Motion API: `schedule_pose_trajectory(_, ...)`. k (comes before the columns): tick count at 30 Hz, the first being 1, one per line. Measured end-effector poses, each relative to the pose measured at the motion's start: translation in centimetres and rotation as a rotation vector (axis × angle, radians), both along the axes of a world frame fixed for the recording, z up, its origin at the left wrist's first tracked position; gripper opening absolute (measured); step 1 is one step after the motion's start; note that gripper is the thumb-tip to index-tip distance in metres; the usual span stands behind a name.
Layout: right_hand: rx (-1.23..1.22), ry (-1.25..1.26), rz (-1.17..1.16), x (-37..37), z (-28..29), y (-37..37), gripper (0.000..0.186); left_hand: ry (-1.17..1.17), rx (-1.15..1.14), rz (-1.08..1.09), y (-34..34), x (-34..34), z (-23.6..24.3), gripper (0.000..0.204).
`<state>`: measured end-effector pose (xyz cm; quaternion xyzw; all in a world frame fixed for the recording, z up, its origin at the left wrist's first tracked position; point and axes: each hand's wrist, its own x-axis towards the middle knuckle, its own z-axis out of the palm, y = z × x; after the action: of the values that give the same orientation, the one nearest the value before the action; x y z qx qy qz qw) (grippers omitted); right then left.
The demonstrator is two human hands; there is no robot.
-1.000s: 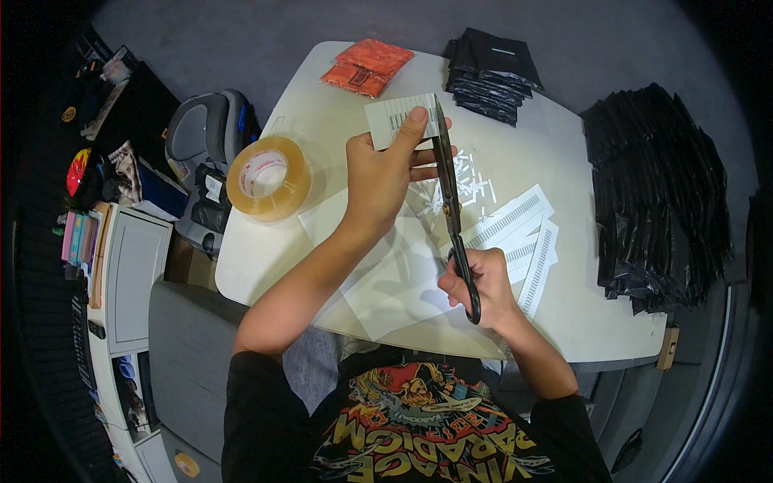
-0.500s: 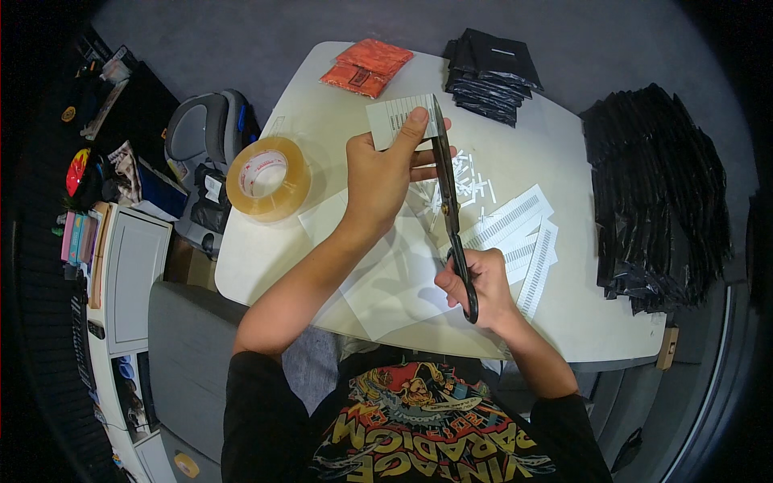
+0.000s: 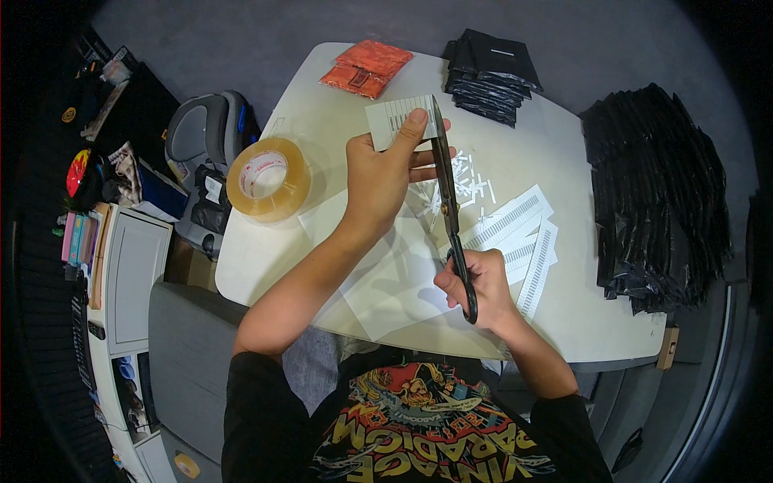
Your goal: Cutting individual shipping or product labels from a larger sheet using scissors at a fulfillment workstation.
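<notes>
Pinched in my left hand (image 3: 382, 171) is a small printed paper sheet (image 3: 380, 121), its thumb on top and the fingers beneath. My right hand (image 3: 489, 291) grips the handles of long black scissors (image 3: 448, 193). The blades look closed and point away from me, lying along the right edge of the sheet. Below the blades a heap of small cut paper slips (image 3: 465, 183) is scattered on the table. Several printed paper strips (image 3: 519, 225) lie overlapping beside my right hand. Larger white paper (image 3: 388, 286) is spread under my forearms.
A roll of clear tape (image 3: 291, 193) rests at the table's left. Orange packets (image 3: 370, 63) and a stack of black plastic parcels (image 3: 493, 68) are at the far edge. A taller pile of black parcels (image 3: 656, 197) stands right. A grey chair (image 3: 189, 354) is near left.
</notes>
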<state>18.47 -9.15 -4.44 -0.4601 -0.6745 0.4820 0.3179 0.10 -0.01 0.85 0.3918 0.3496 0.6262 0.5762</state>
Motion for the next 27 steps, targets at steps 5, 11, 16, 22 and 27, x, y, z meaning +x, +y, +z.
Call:
schedule_pose_trajectory(5, 0.006, 0.048, -0.085, -0.5, -0.16, -0.18, 0.046, 0.006, 0.004, -0.002, 0.02, 0.0, -0.01, 0.043)
schedule_pose_trajectory(11, -0.016, 0.04, -0.109, -0.67, 0.22, -0.28, 0.047, -0.002, -0.002, -0.006, 0.05, -0.05, 0.03, 0.043)
schedule_pose_trajectory(16, 0.001, -0.003, -0.133, -0.68, 0.16, -0.34, 0.051, 0.016, -0.006, -0.006, 0.08, -0.13, -0.01, 0.042)
schedule_pose_trajectory(22, 0.043, -0.031, -0.159, -0.84, 0.3, -0.36, 0.054, 0.022, -0.004, -0.009, 0.17, -0.23, 0.02, 0.039)
schedule_pose_trajectory(27, 0.066, -0.045, -0.167, -0.73, 0.41, -0.3, 0.054, 0.029, 0.004, -0.027, 0.21, -0.33, 0.26, 0.039)
